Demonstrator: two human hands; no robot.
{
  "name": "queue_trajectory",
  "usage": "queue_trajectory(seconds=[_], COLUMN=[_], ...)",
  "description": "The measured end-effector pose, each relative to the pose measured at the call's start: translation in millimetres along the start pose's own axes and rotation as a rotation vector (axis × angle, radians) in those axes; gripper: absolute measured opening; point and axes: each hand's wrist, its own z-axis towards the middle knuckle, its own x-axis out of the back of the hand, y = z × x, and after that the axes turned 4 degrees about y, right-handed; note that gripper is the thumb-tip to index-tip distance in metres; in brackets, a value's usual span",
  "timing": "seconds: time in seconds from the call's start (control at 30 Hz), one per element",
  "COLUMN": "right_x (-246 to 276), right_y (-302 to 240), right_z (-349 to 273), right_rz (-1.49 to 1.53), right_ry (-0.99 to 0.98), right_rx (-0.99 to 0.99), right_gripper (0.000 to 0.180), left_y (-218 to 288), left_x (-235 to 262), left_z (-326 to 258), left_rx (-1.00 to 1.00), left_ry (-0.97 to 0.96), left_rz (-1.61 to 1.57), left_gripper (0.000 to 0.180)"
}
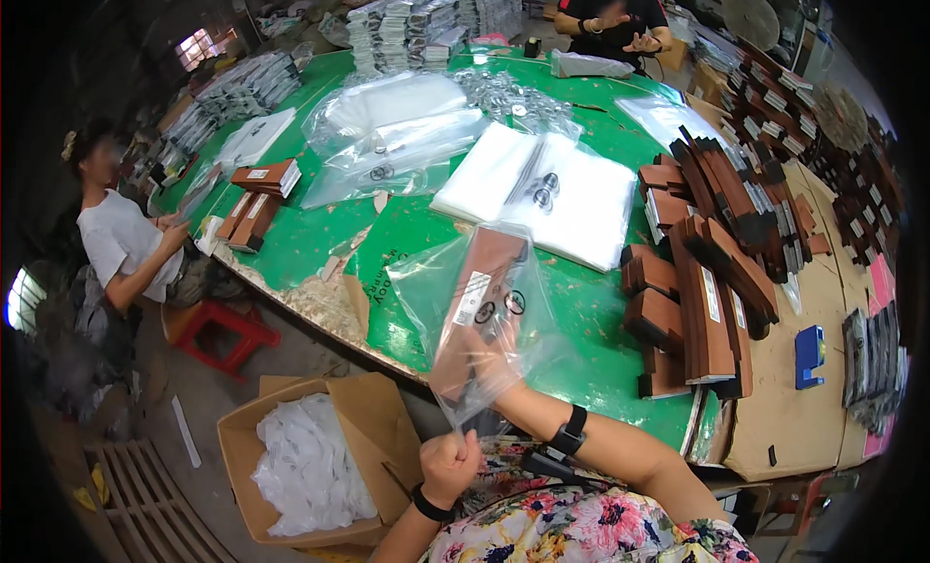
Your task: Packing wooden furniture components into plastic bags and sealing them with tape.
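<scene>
My right hand [484, 364] is inside a clear plastic bag [431, 287], gripping a flat brown rectangular piece [480, 272] with a white label on it. My left hand [448, 461] is a closed fist pinching the open lower edge of the same bag, near my lap. The bag hangs over the near edge of the green table [320, 229].
Stacks of brown pieces [702, 292] stand to the right. A pile of white bags [572, 200] lies ahead, clear bags [387, 137] beyond. A cardboard box of white stuffing [310, 466] sits on the floor left. One person sits at left [126, 243], another stands at the far end [610, 15].
</scene>
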Motion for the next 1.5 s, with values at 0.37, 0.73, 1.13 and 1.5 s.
queue_trajectory(seconds=[0.37,0.73,1.13,1.5], right_x=[38,127,123,137], right_y=[-112,-167,-161,-159], right_z=[-52,-73,-72,-63], right_rz=[-0.863,-0.586,-1.251,-1.047], right_ry=[-0.335,-0.266,-0.451,-0.297], right_rx=[0.444,0.026,0.636,0.663], right_gripper=[0.069,0.028,0.061,0.035], left_y=[-26,-12,-11,-17], left_x=[-13,23,59,64], left_z=[21,8,-11,-19], left_rx=[0.189,0.07,-0.134,0.23], left_ry=[0.169,0.003,-0.156,-0.378], left_rz=[0.103,0.168,0.141,0.198], left_gripper=[0.023,0.027,0.021,0.044])
